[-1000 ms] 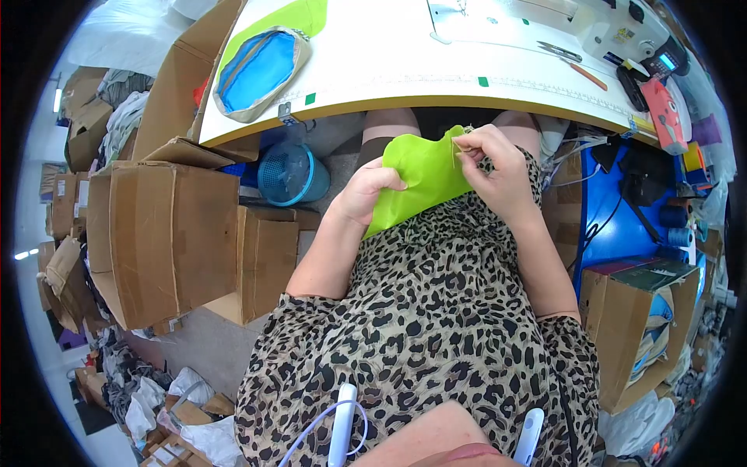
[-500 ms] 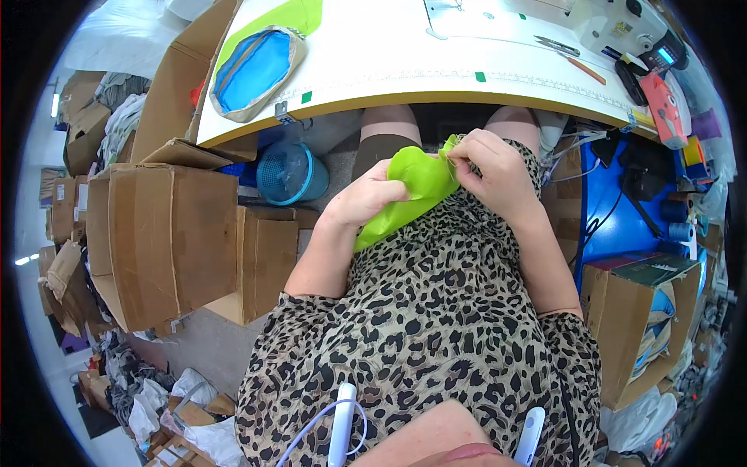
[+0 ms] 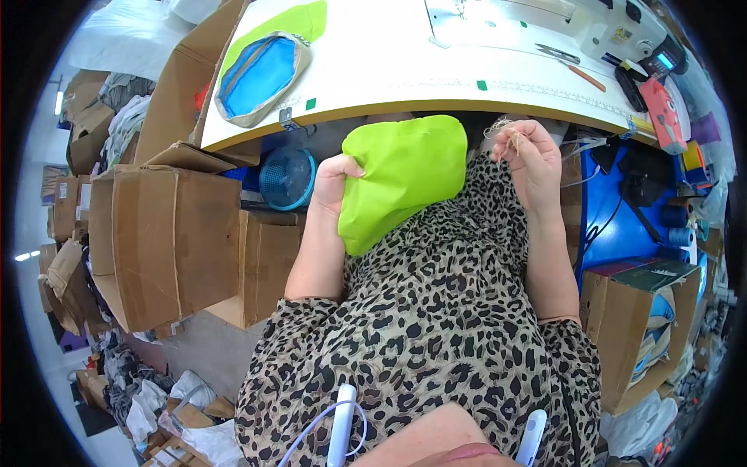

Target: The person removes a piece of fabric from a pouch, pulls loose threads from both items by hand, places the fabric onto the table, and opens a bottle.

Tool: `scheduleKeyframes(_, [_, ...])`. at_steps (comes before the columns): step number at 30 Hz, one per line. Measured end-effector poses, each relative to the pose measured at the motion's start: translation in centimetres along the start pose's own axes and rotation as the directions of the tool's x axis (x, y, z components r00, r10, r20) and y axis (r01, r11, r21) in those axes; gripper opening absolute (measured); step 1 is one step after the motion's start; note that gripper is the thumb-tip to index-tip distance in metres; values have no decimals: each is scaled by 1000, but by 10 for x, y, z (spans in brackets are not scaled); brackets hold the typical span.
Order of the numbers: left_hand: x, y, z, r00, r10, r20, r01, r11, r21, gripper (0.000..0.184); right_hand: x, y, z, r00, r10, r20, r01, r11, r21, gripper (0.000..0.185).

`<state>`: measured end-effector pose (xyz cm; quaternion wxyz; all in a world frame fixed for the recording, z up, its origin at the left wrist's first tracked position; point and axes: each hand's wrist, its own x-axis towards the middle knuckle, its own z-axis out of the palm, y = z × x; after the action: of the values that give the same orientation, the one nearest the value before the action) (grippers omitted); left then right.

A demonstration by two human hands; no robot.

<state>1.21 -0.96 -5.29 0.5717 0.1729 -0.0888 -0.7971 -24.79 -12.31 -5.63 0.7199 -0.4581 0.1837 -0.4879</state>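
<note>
Now right grip (image 3: 534, 161) (pale threads (image 3: 510, 137)) off fabric (image 3: 406, 177)

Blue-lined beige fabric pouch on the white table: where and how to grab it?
Pinch the beige wall of the pouch at its near end, coming from the front edge of the white table. It lies opening up, that wall looks raised, and the lime-green material is behind.

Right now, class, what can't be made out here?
All in the head view:
- Left hand: most fingers hidden behind the lime-green fabric piece.
- Right hand: its threads are too fine to count.
- Sewing machine: cut off by the top edge.
- Screen digits: too small.
</note>
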Motion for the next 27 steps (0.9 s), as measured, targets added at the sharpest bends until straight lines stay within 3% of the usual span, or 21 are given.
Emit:
scheduleKeyframes(3, [-1,1,-5,999,-19,-33,19,1000,2,70,-2,4,9,1000,5,8,-3,983,-184,9])
scheduleKeyframes(6, [0,-6,2,1000,-19,2,19,998,55,69,-6,1,41,993,-71,98,101,935,-341,6])
scheduleKeyframes(8, [1,-10,6,999,-37,-19,39,996,86,71,-2,8,47,958,-208,199,286,764,-579,6])
scheduleKeyframes(12, [-1,-8,-7,997,-74,7,71,983,172,66,-1,9,59,932,-249,264,363,652,-666,9])
scheduleKeyframes(15, [-4,-8,-1,998,-55,15,50,978,201,57,-3,6,63,923,-241,301,383,649,-657,11])
scheduleKeyframes(23, [-1,-13,0,997,-66,33,57,977,208,55,0,19,53,923,-202,328,362,743,-563,9])
scheduleKeyframes(25, [1,-11,-7,996,-68,59,54,976,210,54,0,22,47,978,-40,202,92,963,-254,3])
scheduleKeyframes(27, [2,-9,-12,988,-83,128,71,993,97,54,7,21,35,993,-31,117,47,989,-137,6])
